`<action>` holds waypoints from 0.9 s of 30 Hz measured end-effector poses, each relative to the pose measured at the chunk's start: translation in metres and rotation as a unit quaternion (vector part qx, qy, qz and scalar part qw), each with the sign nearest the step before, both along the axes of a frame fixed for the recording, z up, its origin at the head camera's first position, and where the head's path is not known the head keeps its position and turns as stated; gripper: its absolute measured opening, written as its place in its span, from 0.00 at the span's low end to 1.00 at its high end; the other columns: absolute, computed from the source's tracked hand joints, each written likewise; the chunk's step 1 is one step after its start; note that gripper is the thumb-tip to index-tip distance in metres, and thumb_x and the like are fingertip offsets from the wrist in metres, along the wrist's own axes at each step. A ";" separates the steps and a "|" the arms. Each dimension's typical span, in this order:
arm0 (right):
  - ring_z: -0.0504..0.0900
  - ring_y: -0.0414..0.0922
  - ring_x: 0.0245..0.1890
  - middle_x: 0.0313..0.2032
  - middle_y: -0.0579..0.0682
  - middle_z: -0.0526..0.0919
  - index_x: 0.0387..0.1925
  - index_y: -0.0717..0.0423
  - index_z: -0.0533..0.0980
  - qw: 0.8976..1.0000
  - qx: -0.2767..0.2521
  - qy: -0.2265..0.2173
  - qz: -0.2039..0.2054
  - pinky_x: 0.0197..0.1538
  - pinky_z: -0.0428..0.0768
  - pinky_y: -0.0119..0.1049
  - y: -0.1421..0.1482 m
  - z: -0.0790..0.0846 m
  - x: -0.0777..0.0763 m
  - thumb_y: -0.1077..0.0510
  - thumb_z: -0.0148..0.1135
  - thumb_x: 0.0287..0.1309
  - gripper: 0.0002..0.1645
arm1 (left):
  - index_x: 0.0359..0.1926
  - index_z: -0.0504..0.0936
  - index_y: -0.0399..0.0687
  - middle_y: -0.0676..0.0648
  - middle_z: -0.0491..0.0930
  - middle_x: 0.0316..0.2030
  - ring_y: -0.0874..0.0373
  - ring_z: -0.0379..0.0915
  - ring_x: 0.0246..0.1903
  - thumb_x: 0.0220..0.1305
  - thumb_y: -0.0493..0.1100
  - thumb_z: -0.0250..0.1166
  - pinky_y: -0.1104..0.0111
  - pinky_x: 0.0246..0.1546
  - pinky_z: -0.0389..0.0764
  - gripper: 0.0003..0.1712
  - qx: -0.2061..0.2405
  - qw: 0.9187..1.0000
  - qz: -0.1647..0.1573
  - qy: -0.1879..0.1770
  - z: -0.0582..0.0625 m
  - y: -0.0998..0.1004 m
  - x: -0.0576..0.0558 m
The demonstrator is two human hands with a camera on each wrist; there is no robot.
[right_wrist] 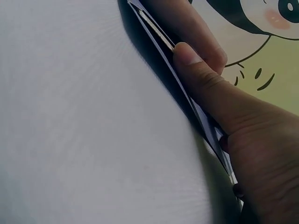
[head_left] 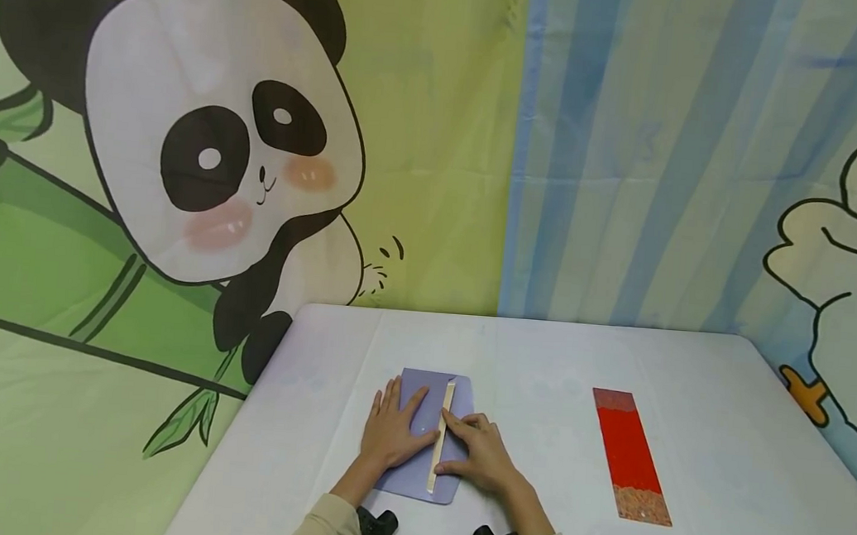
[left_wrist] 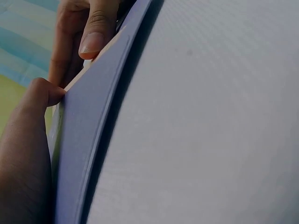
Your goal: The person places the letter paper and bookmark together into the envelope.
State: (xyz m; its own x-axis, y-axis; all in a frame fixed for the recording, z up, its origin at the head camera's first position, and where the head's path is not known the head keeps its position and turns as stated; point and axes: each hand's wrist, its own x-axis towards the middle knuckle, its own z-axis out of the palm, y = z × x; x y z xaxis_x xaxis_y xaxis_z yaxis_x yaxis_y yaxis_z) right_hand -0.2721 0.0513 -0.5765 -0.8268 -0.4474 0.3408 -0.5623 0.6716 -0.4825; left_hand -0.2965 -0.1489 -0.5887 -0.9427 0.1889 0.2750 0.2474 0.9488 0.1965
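A flat purple rectangular sheet or folder point(head_left: 420, 383) lies on the white table, with a narrow cream strip point(head_left: 448, 397) running lengthwise near its right side. My left hand point(head_left: 390, 432) rests on the purple piece with fingers spread, its thumb tip touching the strip. From the other side, my right hand point(head_left: 486, 456) touches the strip with thumb and forefinger set apart along its length. In the right wrist view the right thumb point(right_wrist: 189, 58) presses on the strip point(right_wrist: 156, 30). The purple piece point(left_wrist: 88, 112) appears edge-on in the left wrist view.
A long red strip point(head_left: 628, 447) with speckled ends lies to the right on the white table point(head_left: 541, 366). Black wrist-worn devices point(head_left: 378, 526) sit below both wrists. Cloths printed with a panda point(head_left: 227, 54) and blue stripes hang behind the table.
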 end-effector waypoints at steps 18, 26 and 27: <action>0.65 0.44 0.48 0.51 0.49 0.73 0.63 0.50 0.62 1.000 -0.004 -0.020 0.001 0.45 0.65 0.41 -0.003 -0.002 -0.003 0.28 0.63 0.30 0.57 | 0.66 0.58 0.65 0.35 0.49 0.66 0.42 0.41 0.66 0.44 0.80 0.46 0.51 0.63 0.45 0.49 -0.002 1.000 0.001 -0.001 -0.001 -0.001 -0.001; 0.65 0.44 0.47 0.50 0.49 0.72 0.63 0.51 0.62 1.000 -0.003 -0.022 0.001 0.45 0.66 0.42 -0.003 -0.001 -0.005 0.29 0.63 0.30 0.57 | 0.66 0.57 0.66 0.35 0.48 0.66 0.43 0.41 0.67 0.44 0.80 0.45 0.51 0.64 0.45 0.49 -0.001 1.000 0.000 -0.001 -0.001 0.000 -0.001; 0.65 0.44 0.47 0.50 0.50 0.72 0.63 0.51 0.62 1.000 -0.003 -0.020 0.002 0.45 0.66 0.42 -0.004 0.000 -0.005 0.29 0.63 0.30 0.57 | 0.66 0.57 0.66 0.35 0.48 0.67 0.43 0.41 0.67 0.44 0.80 0.45 0.51 0.64 0.45 0.49 -0.001 1.000 0.001 -0.001 -0.001 0.000 -0.001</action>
State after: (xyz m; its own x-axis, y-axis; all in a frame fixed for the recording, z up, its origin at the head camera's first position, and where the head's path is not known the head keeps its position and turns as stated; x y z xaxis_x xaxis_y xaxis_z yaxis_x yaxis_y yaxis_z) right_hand -0.2774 0.0477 -0.5768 -0.8384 -0.4484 0.3101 -0.5447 0.6661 -0.5095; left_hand -0.2975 -0.1492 -0.5894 -0.9436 0.1885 0.2723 0.2459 0.9496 0.1947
